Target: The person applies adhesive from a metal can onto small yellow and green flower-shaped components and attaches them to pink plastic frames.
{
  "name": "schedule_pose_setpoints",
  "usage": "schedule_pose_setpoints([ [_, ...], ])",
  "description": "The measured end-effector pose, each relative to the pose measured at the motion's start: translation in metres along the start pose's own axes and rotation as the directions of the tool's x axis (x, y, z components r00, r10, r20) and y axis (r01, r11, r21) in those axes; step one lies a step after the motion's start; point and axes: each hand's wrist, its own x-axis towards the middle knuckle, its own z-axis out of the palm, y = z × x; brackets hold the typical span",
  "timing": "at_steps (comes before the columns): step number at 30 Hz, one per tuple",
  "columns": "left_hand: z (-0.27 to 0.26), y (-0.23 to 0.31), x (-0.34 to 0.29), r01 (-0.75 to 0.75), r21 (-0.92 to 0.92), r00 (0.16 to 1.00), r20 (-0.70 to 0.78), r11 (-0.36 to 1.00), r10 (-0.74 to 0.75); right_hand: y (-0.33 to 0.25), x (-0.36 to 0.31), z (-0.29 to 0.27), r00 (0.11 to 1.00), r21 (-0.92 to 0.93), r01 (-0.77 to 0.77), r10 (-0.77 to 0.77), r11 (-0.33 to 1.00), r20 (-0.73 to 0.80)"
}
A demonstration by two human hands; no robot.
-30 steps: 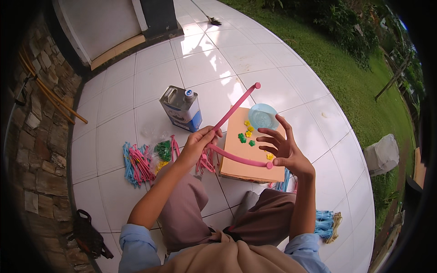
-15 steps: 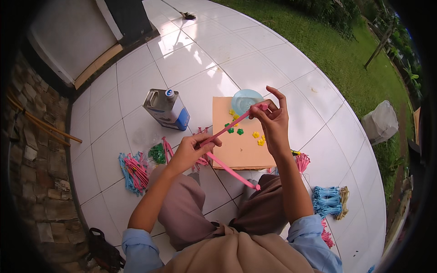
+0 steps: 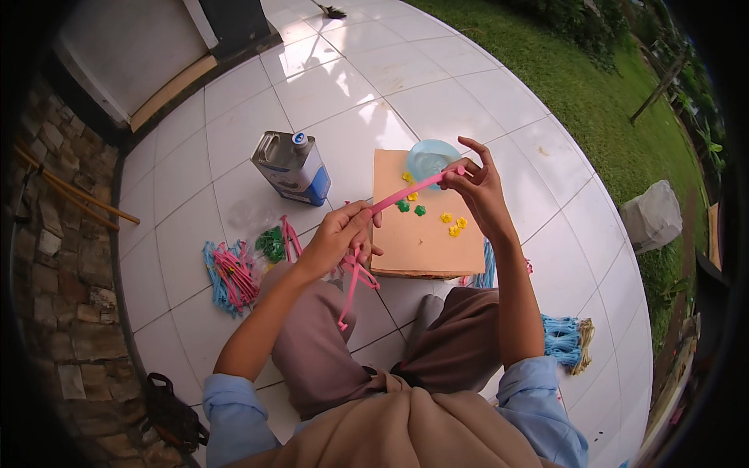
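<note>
A pink strap [image 3: 413,190], narrow and knobbed at its end, is stretched between my two hands. My left hand [image 3: 341,240] is closed round its lower part, with a loose pink length and a loop hanging below the fingers. My right hand [image 3: 482,193] pinches the upper end between thumb and forefinger, its other fingers raised. Beneath the hands lies a cardboard box [image 3: 429,251], bearing green flower-shaped pieces [image 3: 403,206], yellow flower-shaped pieces [image 3: 455,228] and, at its far edge, a light blue dish [image 3: 425,156]. My right fingers are just in front of the dish.
A metal can [image 3: 292,171] stands beyond my left hand. Left of my knee are pink and blue straps [image 3: 230,274] and green pieces [image 3: 271,244]. Blue bundles [image 3: 562,337] lie by my right arm. A white sack [image 3: 654,217] sits near the grass.
The strap's loose lower end has swung from pointing right to hanging down below my left hand, where a loop now shows. My left hand has turned and closed further; the view has shifted slightly.
</note>
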Motion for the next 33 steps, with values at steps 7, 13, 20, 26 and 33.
schedule_pose_setpoints([
  [7,0.001,-0.006,0.005,0.104,-0.074,0.962,-0.245,0.992,-0.119,0.076,-0.009,-0.058,0.960,-0.886,0.080,0.206,0.456,0.192],
  [13,0.000,-0.013,0.009,0.120,-0.032,0.957,-0.262,0.992,-0.124,0.117,-0.006,-0.072,0.982,-0.885,0.122,0.072,0.449,0.172],
  [20,0.004,-0.012,0.009,0.083,0.002,0.974,-0.213,0.997,-0.081,0.127,-0.007,-0.071,0.981,-0.904,0.080,0.128,0.419,0.146],
  [26,-0.004,-0.017,0.005,0.080,0.040,0.960,-0.273,0.996,-0.066,0.101,-0.008,-0.036,0.980,-0.847,0.117,0.080,0.519,0.184],
  [33,-0.003,-0.021,0.010,0.093,0.089,0.951,-0.304,0.992,-0.062,0.135,-0.001,-0.036,0.965,-0.838,0.255,-0.078,0.482,0.249],
])
